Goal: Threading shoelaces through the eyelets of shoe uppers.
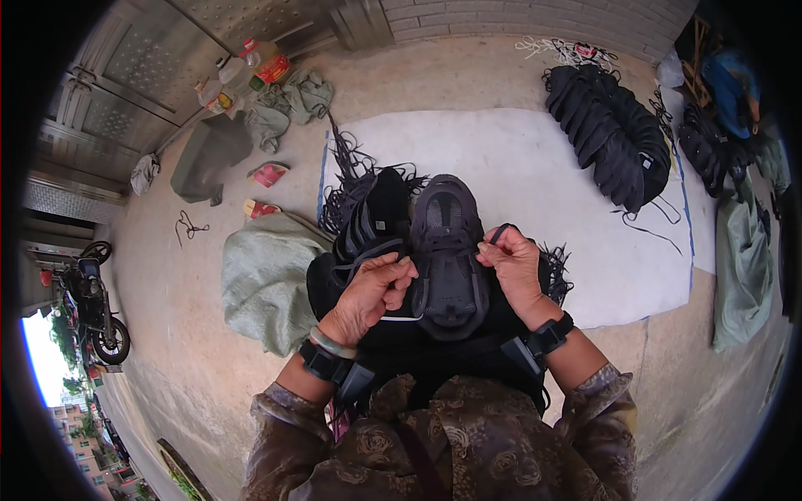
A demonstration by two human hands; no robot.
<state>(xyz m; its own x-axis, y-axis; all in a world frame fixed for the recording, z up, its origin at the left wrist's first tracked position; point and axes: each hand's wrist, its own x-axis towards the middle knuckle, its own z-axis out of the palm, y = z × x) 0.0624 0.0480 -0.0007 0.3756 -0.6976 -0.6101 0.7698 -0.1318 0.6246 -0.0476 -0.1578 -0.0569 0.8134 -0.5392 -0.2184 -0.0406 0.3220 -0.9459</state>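
A dark grey shoe upper (449,275) lies lengthwise on my lap between my two hands, its opening toward me. At its left edge my left hand (378,290) is closed in a pinch, with a dark lace running by its fingers. My right hand (511,260), at the upper's right edge, pinches a black shoelace (501,232) that sticks up past the fingertips. Against the left side leans a stack of black shoe uppers (374,219), partly covered by my left hand. A bundle of loose black laces (347,185) spreads behind that stack.
A white sheet (501,150) covers the floor ahead, with a long row of black shoe uppers (606,138) at its far right. White laces (564,50) lie beyond. Green sacks (271,275) sit on both sides. Plastic bottles (266,63) stand by the metal door.
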